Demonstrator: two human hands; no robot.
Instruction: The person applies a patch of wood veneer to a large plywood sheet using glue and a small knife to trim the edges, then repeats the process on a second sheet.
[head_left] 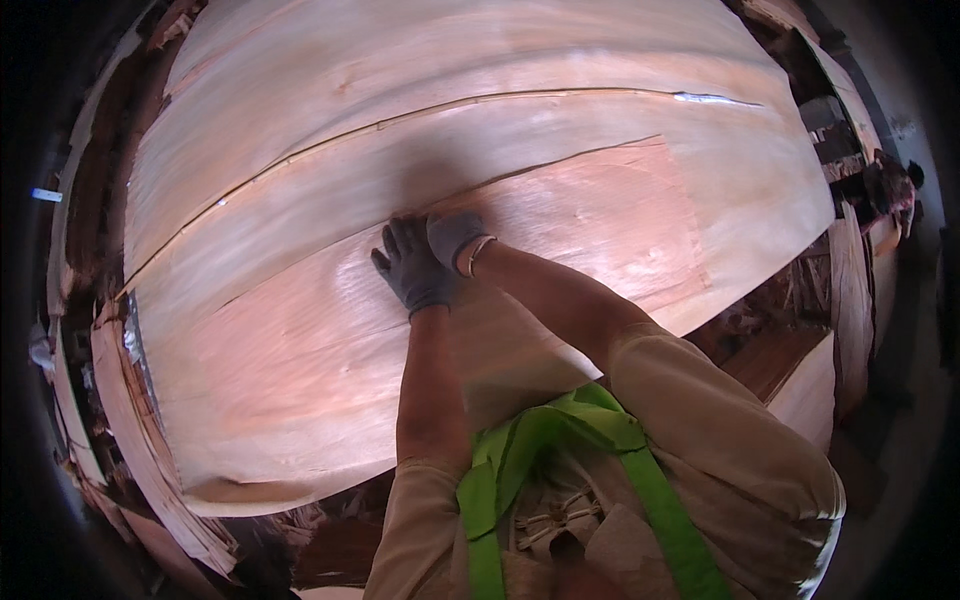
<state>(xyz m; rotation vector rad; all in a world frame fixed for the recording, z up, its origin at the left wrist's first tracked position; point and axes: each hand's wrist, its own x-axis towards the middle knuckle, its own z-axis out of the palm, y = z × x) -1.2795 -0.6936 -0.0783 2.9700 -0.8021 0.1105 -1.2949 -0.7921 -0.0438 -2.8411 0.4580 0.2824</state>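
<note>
My left hand [412, 265], in a dark grey glove, lies with spread fingers on a pinkish, thin wood veneer sheet [590, 220], near its far edge. Right beside it, my right hand [455, 238] is gloved too, with a bracelet at the wrist. Its fingers look curled in, and whatever they may hold is hidden. The pinkish piece rests on a much larger pale veneer sheet [720, 160]. Beyond both hands, a long thin bamboo stick [400, 117] with a shiny whitish right end lies across the pale sheet.
Torn veneer strips [160, 440] line the left side of the stack. More broken veneer [800, 290] and a stacked block [775, 370] stand at the right. Farther off on the right, another person [890, 188] is partly seen. A bright green strap [530, 430] crosses my chest.
</note>
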